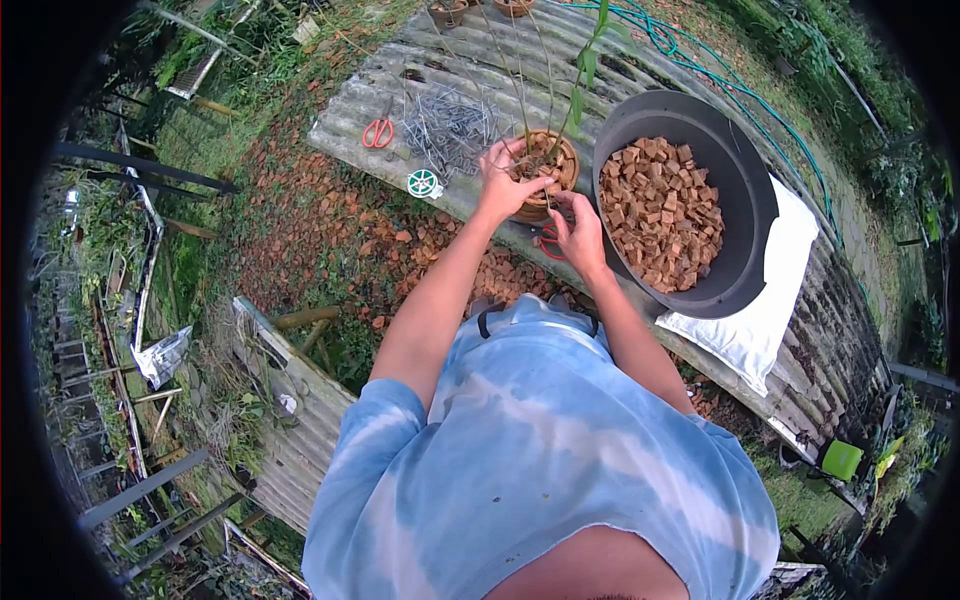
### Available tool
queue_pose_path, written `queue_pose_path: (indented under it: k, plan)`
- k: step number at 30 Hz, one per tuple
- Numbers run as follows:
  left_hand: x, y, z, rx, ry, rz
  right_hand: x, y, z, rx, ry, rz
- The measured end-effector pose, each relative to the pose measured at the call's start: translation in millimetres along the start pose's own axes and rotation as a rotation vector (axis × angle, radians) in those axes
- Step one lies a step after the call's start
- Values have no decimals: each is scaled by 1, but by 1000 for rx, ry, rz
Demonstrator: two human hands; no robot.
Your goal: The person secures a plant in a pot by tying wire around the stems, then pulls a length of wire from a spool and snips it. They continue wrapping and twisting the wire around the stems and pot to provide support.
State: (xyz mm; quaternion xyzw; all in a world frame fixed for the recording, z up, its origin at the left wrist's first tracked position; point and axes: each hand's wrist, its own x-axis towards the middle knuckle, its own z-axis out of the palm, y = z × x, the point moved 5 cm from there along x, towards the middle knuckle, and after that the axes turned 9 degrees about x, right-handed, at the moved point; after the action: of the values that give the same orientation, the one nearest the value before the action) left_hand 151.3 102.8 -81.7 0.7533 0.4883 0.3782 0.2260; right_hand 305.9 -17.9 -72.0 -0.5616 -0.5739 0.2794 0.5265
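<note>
A small clay pot (556, 160) filled with brown chunks stands on a corrugated sheet bench (420, 75). Thin plant stems with a green leaf (581, 85) rise from it. My left hand (505, 182) grips the pot's left rim, fingers over the top. My right hand (577, 230) is at the near rim with its fingertips pinched against it. What it pinches is too small to tell. A red-handled tool (547, 242) lies partly hidden under my right hand.
A black tub (745, 190) of brown chunks sits right of the pot, on a white sack (770, 310). Red scissors (378, 132), a pile of metal wires (452, 125) and a green wire spool (423, 183) lie to the left. A green hose (700, 75) runs behind.
</note>
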Motion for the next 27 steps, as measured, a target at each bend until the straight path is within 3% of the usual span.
queue_pose_path:
  k: [16, 19, 27]
  plan:
    - [1, -14, 5, -64, -6, -74, 2, -4, -2, 15, -21, -35]
    - [4, 1, -7, 59, 33, 22, 2, -4, -2, 16, -18, -35]
    - [16, 15, -30, -336, -226, -126, 2, -17, -3, -55, -39, -88]
